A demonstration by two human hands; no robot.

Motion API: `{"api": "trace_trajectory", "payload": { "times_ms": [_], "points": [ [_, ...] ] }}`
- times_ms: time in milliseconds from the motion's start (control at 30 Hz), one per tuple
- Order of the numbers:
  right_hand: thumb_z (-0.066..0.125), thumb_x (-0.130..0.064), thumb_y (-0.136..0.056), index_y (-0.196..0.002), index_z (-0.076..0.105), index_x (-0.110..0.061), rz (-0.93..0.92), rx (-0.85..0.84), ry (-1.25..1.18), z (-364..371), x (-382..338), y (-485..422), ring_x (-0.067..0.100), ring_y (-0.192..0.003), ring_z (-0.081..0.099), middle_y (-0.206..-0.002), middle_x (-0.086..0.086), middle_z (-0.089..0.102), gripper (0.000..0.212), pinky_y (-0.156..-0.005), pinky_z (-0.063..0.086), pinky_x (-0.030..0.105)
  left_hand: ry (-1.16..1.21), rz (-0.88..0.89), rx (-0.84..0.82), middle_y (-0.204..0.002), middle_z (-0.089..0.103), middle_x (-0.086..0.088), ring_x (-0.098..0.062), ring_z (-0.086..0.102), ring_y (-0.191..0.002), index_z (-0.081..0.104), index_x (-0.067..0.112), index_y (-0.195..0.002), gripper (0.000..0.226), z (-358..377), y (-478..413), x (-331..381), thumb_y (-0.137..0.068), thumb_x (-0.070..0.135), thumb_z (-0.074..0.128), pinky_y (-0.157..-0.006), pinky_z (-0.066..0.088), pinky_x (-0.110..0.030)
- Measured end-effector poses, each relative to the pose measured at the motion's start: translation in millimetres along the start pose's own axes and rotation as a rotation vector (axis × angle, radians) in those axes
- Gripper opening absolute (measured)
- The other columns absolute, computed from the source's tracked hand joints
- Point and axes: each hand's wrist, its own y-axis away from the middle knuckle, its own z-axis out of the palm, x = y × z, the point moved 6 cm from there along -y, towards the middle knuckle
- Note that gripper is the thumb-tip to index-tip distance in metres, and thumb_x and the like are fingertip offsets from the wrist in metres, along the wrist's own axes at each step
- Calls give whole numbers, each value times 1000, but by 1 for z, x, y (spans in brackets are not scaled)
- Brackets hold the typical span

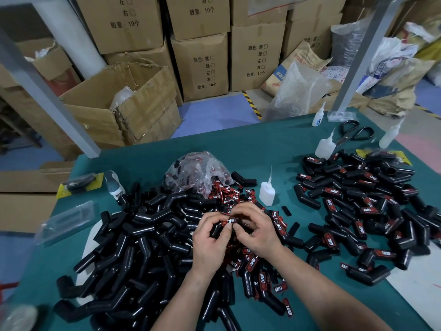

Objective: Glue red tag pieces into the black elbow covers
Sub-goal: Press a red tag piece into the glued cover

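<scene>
My left hand grips a black elbow cover over the middle of the table. A red tag lies on that cover, and the fingers of my right hand pinch and press it there together with my left thumb. A big heap of plain black elbow covers spreads to the left and below my hands. Loose red tags lie just beyond my hands, spilling from a clear plastic bag. A white glue bottle stands upright right of the tags.
A pile of elbow covers with red tags on them fills the right side of the green table. More glue bottles and black scissors lie at the far right. Cardboard boxes stand beyond the table.
</scene>
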Motion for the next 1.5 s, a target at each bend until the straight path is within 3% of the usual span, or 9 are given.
{"api": "trace_trajectory", "payload": {
  "times_ms": [300,567,700,800,933,1033,1133,1267,1500],
  "points": [
    [67,-8,-88,-108,70,0,-33,31,13,-1,6,1,22,-107,64,-112,7,63,22,-91,55,35,159,-105,12,-116,70,8,-18,67,-113,66,39,-117,26,-1,3,2,-93,29,64,-97,52,-23],
    [70,-10,-89,-109,70,0,1,58,-17,-1,5,-1,23,-106,65,-112,2,64,22,-91,55,35,265,-128,-6,-118,70,-6,-26,66,-113,63,13,-123,36,0,5,-2,-88,23,63,-100,53,-35],
    [70,-10,-88,-109,70,1,-9,51,15,0,5,0,23,-105,65,-111,5,64,23,-89,56,41,236,-208,6,-111,72,-6,-25,68,-108,72,23,-108,22,1,4,-7,-89,32,66,-97,55,-39],
    [67,-11,-89,-113,68,-1,-12,16,-2,1,5,0,24,-109,64,-114,6,63,25,-93,54,43,280,-231,28,-107,74,-6,-21,70,-104,76,26,-100,16,0,1,-7,-86,30,70,-93,55,-29],
    [60,-19,-94,-116,67,-7,11,67,52,-5,1,-4,22,-117,59,-119,5,61,26,-101,48,34,267,-305,65,-99,78,-4,-15,73,-92,78,22,-97,16,-1,1,-16,-92,9,71,-82,57,-24],
    [61,-20,-96,-113,69,-13,29,87,90,-6,-5,-14,18,-113,61,-117,-5,61,21,-98,48,26,193,-365,-64,-94,78,-1,-14,71,-86,78,24,-94,21,10,3,-18,-95,6,68,-81,56,-30],
    [65,-20,-95,-110,71,-19,125,-49,144,4,-2,-27,9,-103,64,-107,-14,65,16,-90,49,19,112,-312,-284,-92,77,3,-11,69,-87,77,21,-94,13,24,7,-10,-89,18,65,-84,52,-31],
    [70,-18,-93,-108,75,-18,219,-304,331,23,11,-50,9,-95,62,-101,-8,67,16,-90,51,33,26,-234,-523,-100,77,11,-7,71,-97,77,27,-97,14,36,18,-5,-88,24,67,-92,53,-31],
    [67,-30,-95,-133,64,-20,167,-593,664,70,34,-80,25,-118,51,-126,4,66,40,-103,42,38,41,-150,-531,-104,76,12,-14,71,-105,77,26,-96,18,37,18,-3,-90,13,67,-97,50,-24]
  ]
}}
